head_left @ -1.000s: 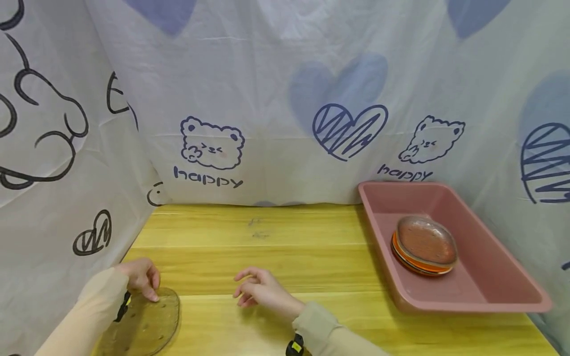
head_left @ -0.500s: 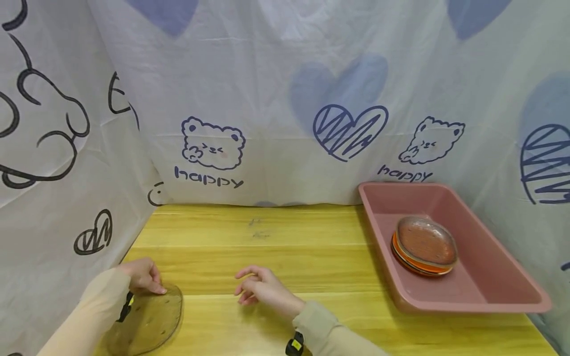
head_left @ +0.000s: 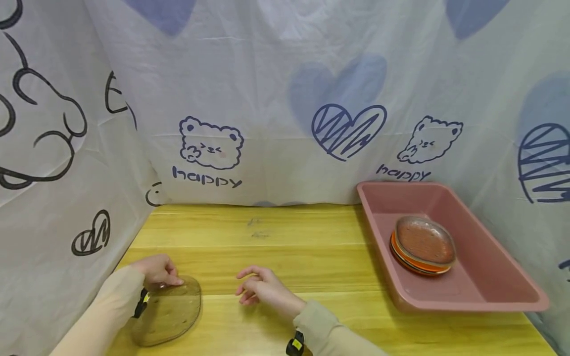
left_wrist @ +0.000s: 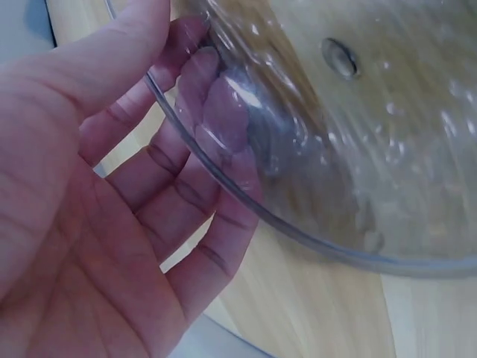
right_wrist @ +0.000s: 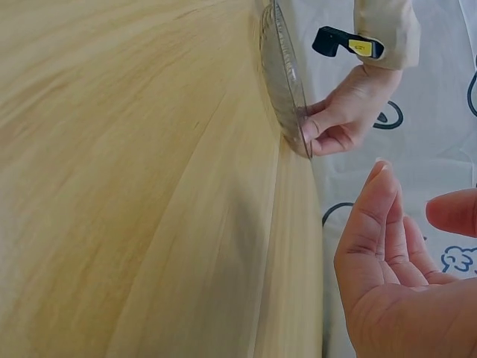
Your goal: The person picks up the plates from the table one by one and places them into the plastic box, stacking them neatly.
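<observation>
My left hand [head_left: 158,271] grips a clear, brownish-tinted glass plate [head_left: 173,316] by its far rim. In the left wrist view the thumb lies on one side of the rim, and the fingers show through the glass plate [left_wrist: 387,171] from beneath. The right wrist view shows the glass plate [right_wrist: 280,74] edge-on, close to the wooden table surface; whether it touches cannot be told. My right hand [head_left: 267,291] hovers over the middle of the table, its fingers loosely bent and holding nothing.
A pink basin [head_left: 516,291] stands on the right of the wooden table [head_left: 267,257]. Inside it sits a stack of plates, orange ones [head_left: 401,254] under a clear glass plate [head_left: 425,242]. A printed white cloth [head_left: 276,168] hangs along the back and sides.
My left hand has moved right and slightly away from me, bringing the glass plate along toward the table's middle. The right hand has stayed almost still.
</observation>
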{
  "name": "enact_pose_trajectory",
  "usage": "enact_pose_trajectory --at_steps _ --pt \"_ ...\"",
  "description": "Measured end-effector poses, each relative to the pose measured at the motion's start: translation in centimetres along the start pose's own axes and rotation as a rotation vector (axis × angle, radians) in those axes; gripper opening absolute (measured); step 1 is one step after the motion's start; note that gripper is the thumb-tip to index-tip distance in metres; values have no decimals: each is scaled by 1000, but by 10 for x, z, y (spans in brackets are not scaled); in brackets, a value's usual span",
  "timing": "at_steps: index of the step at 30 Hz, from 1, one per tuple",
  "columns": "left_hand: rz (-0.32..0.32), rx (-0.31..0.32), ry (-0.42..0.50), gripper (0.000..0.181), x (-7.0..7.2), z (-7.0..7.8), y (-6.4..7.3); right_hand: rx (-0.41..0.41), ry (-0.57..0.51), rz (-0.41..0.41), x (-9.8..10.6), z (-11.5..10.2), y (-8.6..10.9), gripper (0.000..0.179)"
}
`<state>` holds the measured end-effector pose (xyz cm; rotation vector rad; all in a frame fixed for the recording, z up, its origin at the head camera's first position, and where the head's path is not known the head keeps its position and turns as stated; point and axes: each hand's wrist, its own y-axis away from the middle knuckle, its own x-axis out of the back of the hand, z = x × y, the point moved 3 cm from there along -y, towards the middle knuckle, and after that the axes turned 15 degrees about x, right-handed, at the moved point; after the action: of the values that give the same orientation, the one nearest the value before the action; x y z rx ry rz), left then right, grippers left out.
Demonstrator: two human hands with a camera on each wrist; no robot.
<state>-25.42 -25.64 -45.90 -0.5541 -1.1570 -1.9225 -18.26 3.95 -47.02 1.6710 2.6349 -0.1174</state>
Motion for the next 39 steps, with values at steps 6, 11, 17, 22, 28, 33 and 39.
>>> enact_pose_trajectory --at_steps 6,11,17,22,28,33,39 --pt "23 -19 -19 36 -4 10 -7 -2 -6 -2 2 1 1 31" --pt "26 -14 18 32 -8 17 -16 8 -13 0 4 1 1 32" --pt "30 -35 75 31 -15 25 -28 16 -27 -3 7 0 2 34" --pt "-38 -56 167 34 -22 34 -35 27 -45 13 16 0 3 36" --pt "-111 -71 263 35 -27 50 -36 20 -71 63 32 0 5 40" --pt "-152 -34 406 34 -38 57 -43 21 -78 95 47 1 8 42" --pt "-196 -33 516 39 -51 67 -54 20 -94 146 67 0 14 41"
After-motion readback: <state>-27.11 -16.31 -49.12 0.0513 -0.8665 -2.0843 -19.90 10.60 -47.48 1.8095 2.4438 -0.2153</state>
